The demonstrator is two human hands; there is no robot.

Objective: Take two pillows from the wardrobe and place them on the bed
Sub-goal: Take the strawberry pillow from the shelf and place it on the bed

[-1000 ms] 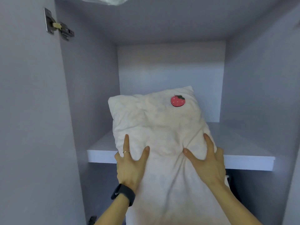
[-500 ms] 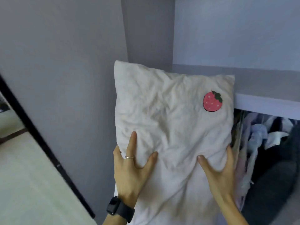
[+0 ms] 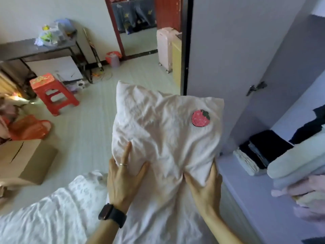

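Note:
I hold a cream pillow [image 3: 163, 138] with a red strawberry patch [image 3: 200, 118] upright in front of me, in the air between the wardrobe and the bed. My left hand [image 3: 123, 180], with a ring and a black watch, grips its lower left edge, one finger and the thumb spread on the front. My right hand [image 3: 205, 189] grips the lower right corner, and the fabric bunches between thumb and fingers. The bed [image 3: 49, 213], covered in white lace-patterned cloth, lies low on the left. The wardrobe door [image 3: 228, 59] stands open behind the pillow. No second pillow is in view.
Wardrobe shelves on the right hold folded dark clothes [image 3: 260, 154] and a rolled pale blanket [image 3: 299, 159]. On the floor stand a red stool [image 3: 52, 92], a cardboard box [image 3: 26, 159] and a pink suitcase [image 3: 164, 48]. A cluttered table [image 3: 35, 48] is at the far left.
The pillow has come off the wardrobe shelf and out of the wardrobe. My view has swung left from the wardrobe interior toward the room and bed. Both hands keep the same grip.

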